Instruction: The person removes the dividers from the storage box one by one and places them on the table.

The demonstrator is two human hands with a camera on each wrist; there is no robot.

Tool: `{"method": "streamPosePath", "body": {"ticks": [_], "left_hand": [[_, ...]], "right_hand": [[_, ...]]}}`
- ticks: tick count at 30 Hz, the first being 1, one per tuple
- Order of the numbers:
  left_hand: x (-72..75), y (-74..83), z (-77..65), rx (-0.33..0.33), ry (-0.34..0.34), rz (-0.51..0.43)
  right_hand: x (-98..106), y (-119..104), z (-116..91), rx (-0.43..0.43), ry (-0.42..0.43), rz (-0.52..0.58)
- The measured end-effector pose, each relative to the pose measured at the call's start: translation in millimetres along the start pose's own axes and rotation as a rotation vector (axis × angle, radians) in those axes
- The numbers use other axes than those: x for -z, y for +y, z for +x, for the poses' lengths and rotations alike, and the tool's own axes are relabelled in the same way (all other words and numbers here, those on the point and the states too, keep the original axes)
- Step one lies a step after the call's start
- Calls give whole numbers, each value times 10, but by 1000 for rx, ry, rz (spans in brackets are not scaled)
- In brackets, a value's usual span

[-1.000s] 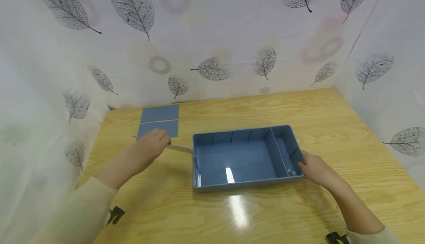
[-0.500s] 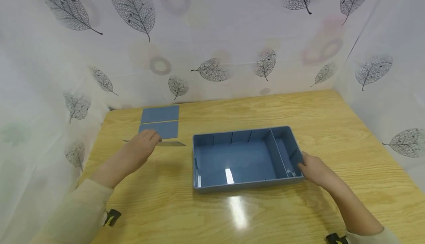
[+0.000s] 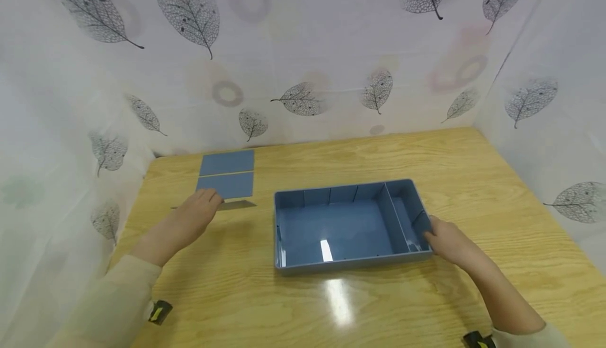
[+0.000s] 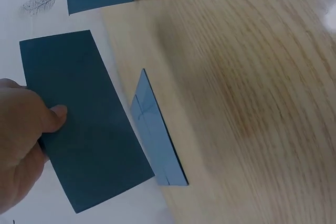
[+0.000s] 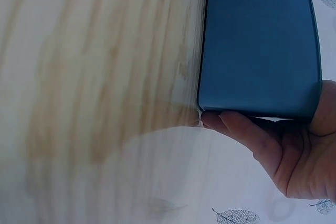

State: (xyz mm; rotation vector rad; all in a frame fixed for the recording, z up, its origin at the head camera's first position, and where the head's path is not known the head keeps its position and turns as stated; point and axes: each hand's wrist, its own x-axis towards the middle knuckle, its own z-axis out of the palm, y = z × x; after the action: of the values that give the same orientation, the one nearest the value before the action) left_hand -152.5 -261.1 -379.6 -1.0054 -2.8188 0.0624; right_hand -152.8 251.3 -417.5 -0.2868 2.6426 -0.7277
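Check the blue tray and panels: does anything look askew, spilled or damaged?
Nothing stands out. The divided tray shows no visible damage, two panels lie neatly aligned on the wooden table, and the left hand holds a third panel. The tray's bright patch looks like reflected light.

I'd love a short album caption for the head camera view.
The left hand holds a thin panel while the right hand grips a divided blue tray on a wooden table.

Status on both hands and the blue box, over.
Left hand holds a panel, raised over the table. Right hand grips the blue box. Two other panels flat beyond the left hand, seemingly not in the way.
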Motion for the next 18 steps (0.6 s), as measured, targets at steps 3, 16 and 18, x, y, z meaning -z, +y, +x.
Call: {"method": "streamPosePath", "body": {"ticks": [3, 16, 18], "left_hand": [[-52, -30, -10, 19, -36, 12], [-174, -148, -21, 58, -85, 6], [-200, -147, -30, 57, -103, 53]], "right_hand": [[-5, 0, 3, -1, 1, 1], [-17, 3, -5, -7, -6, 23], [-16, 5, -1, -7, -7, 20]]}}
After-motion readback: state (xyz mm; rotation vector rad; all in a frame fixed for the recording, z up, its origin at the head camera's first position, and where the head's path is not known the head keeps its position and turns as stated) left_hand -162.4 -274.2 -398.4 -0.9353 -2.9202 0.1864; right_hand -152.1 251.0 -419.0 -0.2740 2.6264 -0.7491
